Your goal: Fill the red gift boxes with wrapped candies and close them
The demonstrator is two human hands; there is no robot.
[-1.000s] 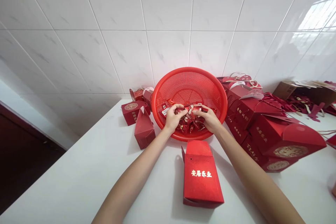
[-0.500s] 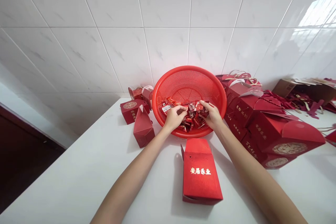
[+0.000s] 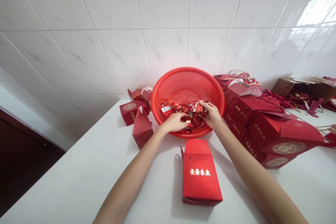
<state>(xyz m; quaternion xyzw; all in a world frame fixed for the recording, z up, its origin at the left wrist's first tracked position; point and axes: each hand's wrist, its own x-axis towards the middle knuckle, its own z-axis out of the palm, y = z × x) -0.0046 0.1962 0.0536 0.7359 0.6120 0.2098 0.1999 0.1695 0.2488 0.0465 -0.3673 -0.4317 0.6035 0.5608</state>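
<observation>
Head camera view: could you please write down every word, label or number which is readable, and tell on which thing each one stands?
"安居乐业": in shiny print on the red gift box in front of the red colander.
"安居乐业": fainter, on the upper front box of the right-hand stack.
Too small, slanted or blurred to read surely: lettering on the other stacked boxes, the left box with a round emblem and the small wrapped packets.

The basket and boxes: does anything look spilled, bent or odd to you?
No packets look spilled: those visible lie in the basket. The front box has flaps sticking out, perhaps simply unclosed. Far right, red strips straggle by the carton, looking untidy.
</observation>
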